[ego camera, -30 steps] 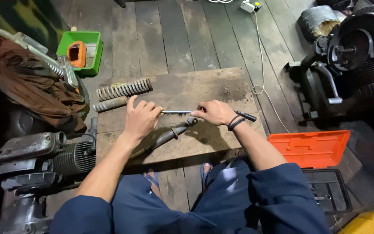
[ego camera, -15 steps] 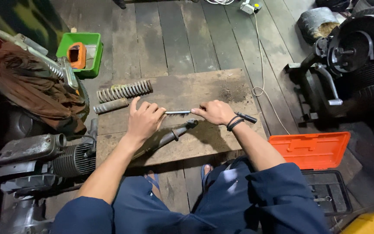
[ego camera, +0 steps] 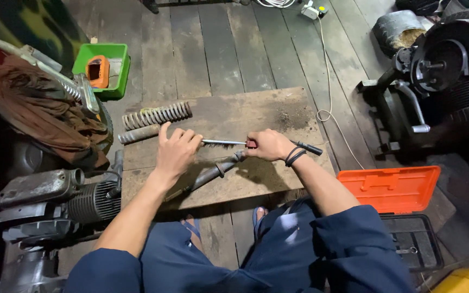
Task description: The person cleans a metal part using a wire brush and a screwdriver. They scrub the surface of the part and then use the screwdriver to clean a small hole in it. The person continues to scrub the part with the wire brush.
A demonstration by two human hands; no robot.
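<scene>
My left hand (ego camera: 176, 152) grips the left end of a thin shiny metal rod (ego camera: 222, 142) over a worn wooden board (ego camera: 256, 114). Gripping the tool's handle end is my right hand (ego camera: 267, 144); a black handle tip (ego camera: 309, 147) sticks out past my wrist. The rod runs level between the two hands. Just below it a dark shock absorber body (ego camera: 213, 172) lies slanted on the board. A rusty coil spring (ego camera: 156, 114) and a short dusty tube (ego camera: 138, 133) lie at the board's left, beyond my left hand.
A green tray (ego camera: 116, 54) with an orange part stands at the back left. An engine (ego camera: 55, 201) lies by my left knee, another machine (ego camera: 441, 65) at the right. An open orange tool case (ego camera: 389, 187) sits by my right leg. A white cable (ego camera: 329, 87) crosses the plank floor.
My right hand has slid slightly to the right along the rod, so more bare rod shows between the hands. The left hand has stayed nearly still.
</scene>
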